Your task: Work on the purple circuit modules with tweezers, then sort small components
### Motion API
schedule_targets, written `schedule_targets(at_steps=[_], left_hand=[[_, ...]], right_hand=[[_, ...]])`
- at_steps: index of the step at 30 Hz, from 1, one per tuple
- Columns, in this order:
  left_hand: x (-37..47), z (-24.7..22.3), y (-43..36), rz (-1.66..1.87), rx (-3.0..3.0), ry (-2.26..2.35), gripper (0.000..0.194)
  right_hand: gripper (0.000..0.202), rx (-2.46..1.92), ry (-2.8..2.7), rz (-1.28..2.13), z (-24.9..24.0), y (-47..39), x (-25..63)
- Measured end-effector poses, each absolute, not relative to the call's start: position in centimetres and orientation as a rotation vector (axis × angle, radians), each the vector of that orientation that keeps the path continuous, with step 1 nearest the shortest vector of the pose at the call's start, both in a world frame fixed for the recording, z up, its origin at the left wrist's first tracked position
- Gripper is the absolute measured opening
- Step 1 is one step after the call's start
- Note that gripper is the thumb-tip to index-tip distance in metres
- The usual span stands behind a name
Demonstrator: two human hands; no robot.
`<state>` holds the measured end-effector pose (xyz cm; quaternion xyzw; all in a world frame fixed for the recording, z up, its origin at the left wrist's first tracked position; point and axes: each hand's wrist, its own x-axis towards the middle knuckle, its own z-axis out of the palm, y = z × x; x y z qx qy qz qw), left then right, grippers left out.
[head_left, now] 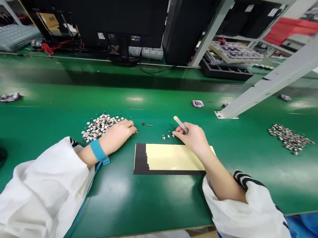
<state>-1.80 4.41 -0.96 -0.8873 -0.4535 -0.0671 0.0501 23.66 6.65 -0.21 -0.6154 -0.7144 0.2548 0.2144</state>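
My left hand [119, 134], with a blue strap at the wrist, rests at the right edge of a pile of small parts [98, 127]. Its fingers are closed together, and whatever they pinch is too small to make out. My right hand [192, 137] holds a pale pen-like tool [180, 124] with a yellow end, slanting up to the left. Its fingertips are beside a few small parts [166, 137] on the green table. Another single part [147, 125] lies between the hands. Yellow sheets [174, 158] on a black board [140, 166] lie under my right wrist.
A second pile of parts [289, 138] lies at the right. A white metal post [265, 81] stands on the green table [121, 206]. Small purple-edged devices [197, 103] sit farther back. A monitor [121, 13] and stacked trays [231, 54] stand behind.
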Motion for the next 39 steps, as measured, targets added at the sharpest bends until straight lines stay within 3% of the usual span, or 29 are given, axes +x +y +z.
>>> schedule_targets(at_steps=[7,9,14,16,19,21,27,30,39], left_hand=[[-0.8,-0.8,3.8,-0.252,-2.779,-1.447,0.019],[-0.7,-0.7,3.6,-0.267,-2.777,-1.501,0.019],[-0.6,-0.4,3.1,-0.424,-2.768,-1.622,0.016],[0.0,-0.5,2.6,-0.712,-2.821,-1.75,0.013],[1.2,-1.1,1.6,-1.434,-2.928,-2.041,0.011],[1.9,-1.6,1.2,-1.663,-2.993,-2.116,0.009],[2.0,-1.8,1.3,-1.357,-3.168,-1.826,0.014],[1.8,-1.7,1.5,-1.365,-3.176,-1.853,0.013],[1.7,-1.6,2.1,-1.253,-3.184,-1.817,0.022]], right_hand=[[0.008,-1.113,-2.416,0.778,0.0,1.3,19.5],[0.017,-0.992,-2.561,0.792,-0.5,0.2,18.8],[0.036,-1.244,-2.643,0.652,-1.1,-0.4,18.3],[0.04,-1.34,-2.667,0.573,-1.0,-0.7,18.0],[0.04,-1.435,-2.73,0.429,-0.8,-1.2,17.6],[0.038,-1.438,-2.78,0.304,-0.9,-1.5,17.4],[0.044,-1.374,-2.803,0.251,-1.1,-1.6,17.4],[0.053,-1.366,-2.786,0.29,-1.0,-1.6,17.4],[0.051,-1.232,-2.742,0.26,-1.3,-1.2,17.5]])
